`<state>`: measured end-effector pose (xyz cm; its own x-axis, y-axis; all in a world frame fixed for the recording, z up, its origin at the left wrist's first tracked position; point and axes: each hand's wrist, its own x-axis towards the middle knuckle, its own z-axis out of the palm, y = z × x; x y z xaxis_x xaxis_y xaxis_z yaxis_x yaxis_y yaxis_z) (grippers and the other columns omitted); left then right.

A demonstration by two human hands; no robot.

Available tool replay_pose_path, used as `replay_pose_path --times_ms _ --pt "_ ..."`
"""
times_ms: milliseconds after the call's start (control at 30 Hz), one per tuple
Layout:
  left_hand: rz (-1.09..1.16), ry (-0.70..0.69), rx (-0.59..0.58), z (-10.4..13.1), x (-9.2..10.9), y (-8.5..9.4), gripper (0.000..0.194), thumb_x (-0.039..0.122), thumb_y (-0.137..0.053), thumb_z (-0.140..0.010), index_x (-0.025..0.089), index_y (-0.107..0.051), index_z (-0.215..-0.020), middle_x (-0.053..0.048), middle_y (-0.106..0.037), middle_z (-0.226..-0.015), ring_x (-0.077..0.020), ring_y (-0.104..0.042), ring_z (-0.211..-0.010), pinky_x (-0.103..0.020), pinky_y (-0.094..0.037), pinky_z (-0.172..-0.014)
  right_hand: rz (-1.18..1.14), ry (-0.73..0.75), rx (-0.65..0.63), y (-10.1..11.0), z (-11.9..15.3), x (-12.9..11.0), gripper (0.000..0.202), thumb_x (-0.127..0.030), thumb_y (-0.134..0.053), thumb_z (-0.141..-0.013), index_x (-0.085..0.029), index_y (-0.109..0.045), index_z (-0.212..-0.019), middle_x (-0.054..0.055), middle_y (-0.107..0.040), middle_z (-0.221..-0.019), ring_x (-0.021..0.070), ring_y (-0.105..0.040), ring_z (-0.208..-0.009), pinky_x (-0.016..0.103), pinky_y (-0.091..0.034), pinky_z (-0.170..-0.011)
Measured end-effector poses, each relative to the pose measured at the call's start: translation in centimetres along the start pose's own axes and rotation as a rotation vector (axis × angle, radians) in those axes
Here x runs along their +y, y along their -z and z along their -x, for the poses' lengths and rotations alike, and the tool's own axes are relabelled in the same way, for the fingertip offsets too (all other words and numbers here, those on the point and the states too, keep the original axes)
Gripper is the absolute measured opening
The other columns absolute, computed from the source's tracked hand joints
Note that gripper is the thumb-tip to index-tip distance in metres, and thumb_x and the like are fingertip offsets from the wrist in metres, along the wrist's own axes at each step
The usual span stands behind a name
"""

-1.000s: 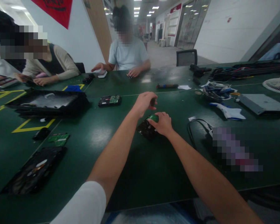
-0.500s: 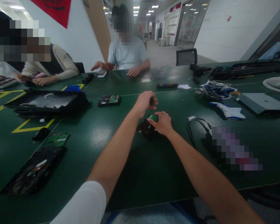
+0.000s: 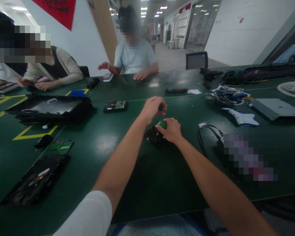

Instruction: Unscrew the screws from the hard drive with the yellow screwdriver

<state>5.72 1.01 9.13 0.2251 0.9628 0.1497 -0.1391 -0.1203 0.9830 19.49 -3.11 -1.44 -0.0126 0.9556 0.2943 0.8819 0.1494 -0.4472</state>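
A black hard drive (image 3: 155, 135) with a green circuit board (image 3: 162, 124) on its upper side sits at the middle of the table, its near edge seemingly tilted. My right hand (image 3: 171, 129) grips it from the right, thumb over the board. Just above and beyond the drive is my left hand (image 3: 154, 108), fingers curled round what looks like a screwdriver (image 3: 160, 106). Only its dark handle shows; the tip is hidden behind the hand.
Left are another hard drive (image 3: 115, 106), black trays (image 3: 51, 106), a loose circuit board (image 3: 62, 147) and a large black casing (image 3: 36, 180). Right are a cable bundle (image 3: 229, 95), a glove (image 3: 243, 117), a metal box (image 3: 279, 108) and a blurred-out object (image 3: 248, 157). People sit opposite.
My hands stay almost in place. The handle in my left hand has turned, its yellow part now out of sight. The person opposite has lifted a hand off a pale object.
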Motion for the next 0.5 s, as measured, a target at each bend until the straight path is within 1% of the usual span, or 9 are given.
replay_pose_path --times_ms 100,233,500 --pt "-0.004 -0.023 -0.005 0.07 0.08 -0.05 0.018 0.033 -0.063 -0.083 0.016 -0.067 -0.081 -0.009 -0.069 -0.085 -0.0183 -0.067 -0.076 -0.028 -0.059 -0.058 0.001 0.0 -0.009 0.08 0.05 -0.05 0.058 -0.066 -0.061 -0.092 -0.019 -0.068 -0.126 0.016 -0.067 -0.126 0.0359 -0.06 -0.119 0.049 -0.046 -0.099" --pt "-0.002 -0.02 0.01 -0.03 0.21 0.14 0.018 0.034 -0.064 -0.083 0.016 -0.067 -0.081 -0.008 -0.069 -0.084 -0.0185 -0.068 -0.077 -0.028 -0.059 -0.059 0.002 0.003 -0.017 0.26 0.11 -0.08 0.06 -0.066 -0.06 -0.092 -0.018 -0.068 -0.126 0.016 -0.067 -0.126 0.0362 -0.061 -0.118 0.05 -0.046 -0.098" --pt "0.061 -0.043 0.139 -0.45 0.82 0.82 0.016 0.034 -0.06 -0.082 0.018 -0.065 -0.082 -0.007 -0.07 -0.083 -0.0175 -0.069 -0.078 -0.027 -0.06 -0.063 -0.011 -0.001 -0.026 0.41 0.18 0.04 0.061 -0.069 -0.057 -0.093 -0.019 -0.067 -0.127 0.016 -0.066 -0.127 0.0363 -0.06 -0.119 0.051 -0.045 -0.1"
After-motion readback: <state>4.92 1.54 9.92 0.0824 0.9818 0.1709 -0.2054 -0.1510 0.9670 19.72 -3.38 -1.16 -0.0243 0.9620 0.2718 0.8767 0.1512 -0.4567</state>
